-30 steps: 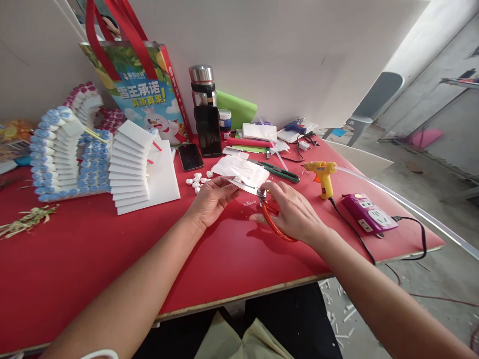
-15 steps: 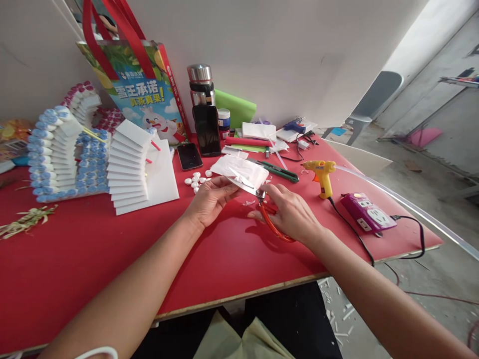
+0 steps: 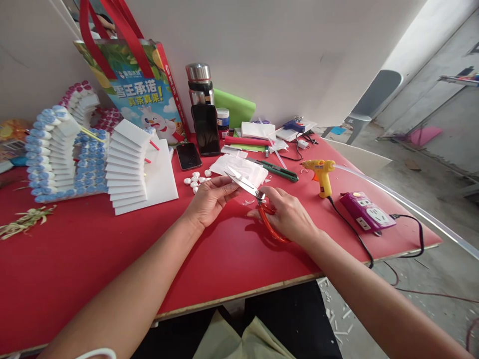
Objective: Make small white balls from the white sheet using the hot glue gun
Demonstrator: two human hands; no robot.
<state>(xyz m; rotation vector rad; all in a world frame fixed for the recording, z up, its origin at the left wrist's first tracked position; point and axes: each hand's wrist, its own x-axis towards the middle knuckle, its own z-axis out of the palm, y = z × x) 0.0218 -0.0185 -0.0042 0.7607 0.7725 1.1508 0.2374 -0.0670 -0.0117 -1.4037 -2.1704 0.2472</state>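
My right hand (image 3: 294,212) is closed around the orange-handled scissors (image 3: 247,184), whose blades point left and away from me above the table. My left hand (image 3: 209,202) is pinched at the blades; what its fingertips hold is hidden or too small to make out. Just beyond the blades lies a stack of thin white sheets (image 3: 258,174). Several white, rounded pieces (image 3: 195,183) sit on the table left of that stack, close to my left hand. Small clear or white scraps (image 3: 247,203) lie under the scissors.
A green utility knife (image 3: 279,170) and a yellow glue gun (image 3: 322,174) lie to the right, near a purple power strip (image 3: 368,212). At the left stand fanned white boards (image 3: 127,169). Phones (image 3: 189,156), a steel flask (image 3: 199,75) and a printed bag (image 3: 142,94) are behind.
The scissor blades have turned to show more of their flat faces, and a small white piece at them no longer shows. Both hands stay in nearly the same place.
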